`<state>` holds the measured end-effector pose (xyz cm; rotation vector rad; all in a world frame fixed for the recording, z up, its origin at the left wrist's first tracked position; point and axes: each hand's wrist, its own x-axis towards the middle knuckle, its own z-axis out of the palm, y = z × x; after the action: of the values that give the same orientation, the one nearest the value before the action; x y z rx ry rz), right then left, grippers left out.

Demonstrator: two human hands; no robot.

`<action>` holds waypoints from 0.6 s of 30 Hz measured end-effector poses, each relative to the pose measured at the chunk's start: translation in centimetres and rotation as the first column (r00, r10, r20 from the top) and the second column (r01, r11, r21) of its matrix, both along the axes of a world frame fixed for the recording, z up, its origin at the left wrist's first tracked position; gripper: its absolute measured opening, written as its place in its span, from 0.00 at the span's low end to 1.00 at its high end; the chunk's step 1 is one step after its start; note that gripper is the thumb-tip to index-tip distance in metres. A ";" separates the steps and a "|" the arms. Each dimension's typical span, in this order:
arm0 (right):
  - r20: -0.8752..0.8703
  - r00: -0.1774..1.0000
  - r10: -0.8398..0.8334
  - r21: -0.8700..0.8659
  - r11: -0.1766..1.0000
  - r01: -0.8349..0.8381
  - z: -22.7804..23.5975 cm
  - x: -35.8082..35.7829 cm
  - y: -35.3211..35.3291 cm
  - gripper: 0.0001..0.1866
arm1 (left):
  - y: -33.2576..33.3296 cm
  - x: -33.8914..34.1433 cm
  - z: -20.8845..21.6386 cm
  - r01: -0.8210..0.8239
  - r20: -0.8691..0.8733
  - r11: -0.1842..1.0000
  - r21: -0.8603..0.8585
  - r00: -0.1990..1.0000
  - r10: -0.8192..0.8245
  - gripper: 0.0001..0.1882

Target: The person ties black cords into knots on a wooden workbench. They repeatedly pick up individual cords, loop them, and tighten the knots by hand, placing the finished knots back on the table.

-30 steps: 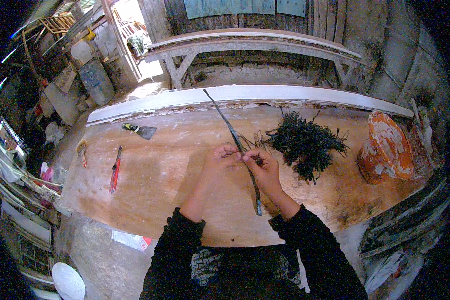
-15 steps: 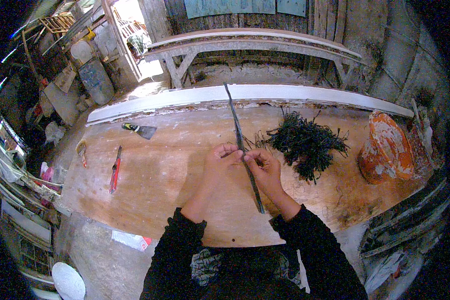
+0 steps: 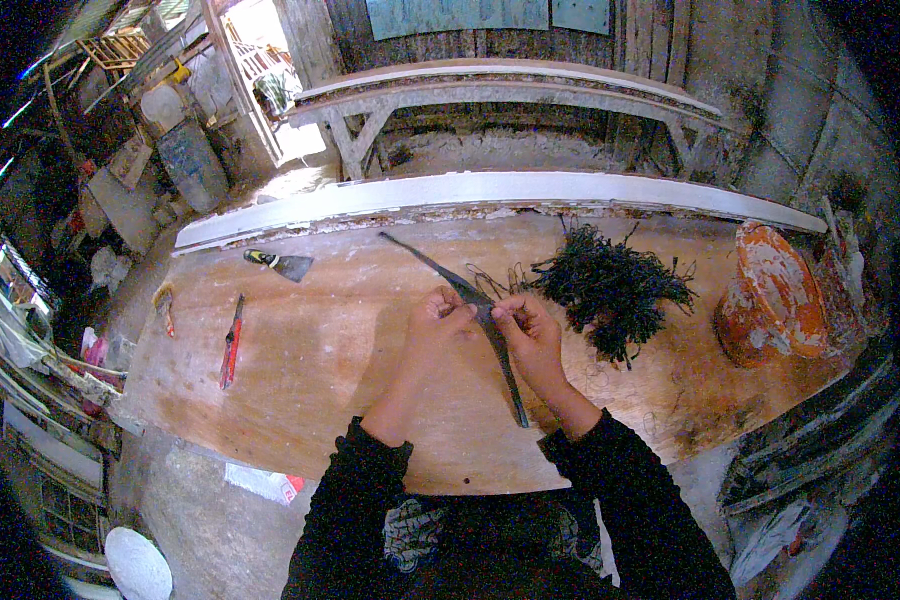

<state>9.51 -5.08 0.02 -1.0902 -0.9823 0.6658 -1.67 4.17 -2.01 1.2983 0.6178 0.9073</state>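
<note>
A long, thin, dark strip (image 3: 507, 368) is pinched at its middle between my two hands, above the wooden table top (image 3: 310, 405). My left hand (image 3: 438, 322) grips it with thumb and fingertips on the left side. Close beside it, my right hand (image 3: 533, 335) pinches the same strip from the right. Between the fingers the strip looks spread wider and flat. One end slants away to the far left, and the other hangs toward me. Just right of my hands lies a tangled heap of black strands (image 3: 615, 285). I cannot make out what the strip is made of.
On the left lie a putty knife (image 3: 285, 264), a red utility knife (image 3: 232, 345) and a paintbrush (image 3: 165, 307). A white-smeared orange bucket (image 3: 770, 300) is at the right. Along the far edge runs a long white board (image 3: 490, 188), with a wooden bench (image 3: 510, 92) behind it.
The strip's far end has swung left and down, from nearly upright to a slant. Its middle has spread wider between my fingers. Both hands stay in nearly the same place.
</note>
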 end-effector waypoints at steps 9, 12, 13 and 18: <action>-0.095 0.995 0.026 -0.034 0.999 -0.029 -0.6 1.0 0.5 0.02 | -1.4 0.3 2.1 0.133 -0.002 0.991 -0.027 0.991 -0.133 0.08; -0.115 0.993 0.032 -0.038 0.999 -0.037 -0.9 1.0 0.7 0.03 | -1.6 0.3 1.9 0.124 -0.038 0.992 -0.031 0.991 -0.126 0.09; -0.120 0.992 0.022 -0.042 0.999 -0.027 -1.0 1.1 0.8 0.03 | -1.8 0.5 1.9 0.101 -0.026 0.994 -0.048 0.994 -0.102 0.09; -0.168 0.985 0.027 -0.062 0.997 -0.037 -1.0 0.8 0.9 0.02 | -1.9 0.4 1.5 0.077 0.083 0.981 -0.178 0.995 -0.063 0.09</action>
<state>10.36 -4.22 -1.01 -1.0586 -0.8397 0.8070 -1.28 2.28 -0.52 1.1100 0.5776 0.8201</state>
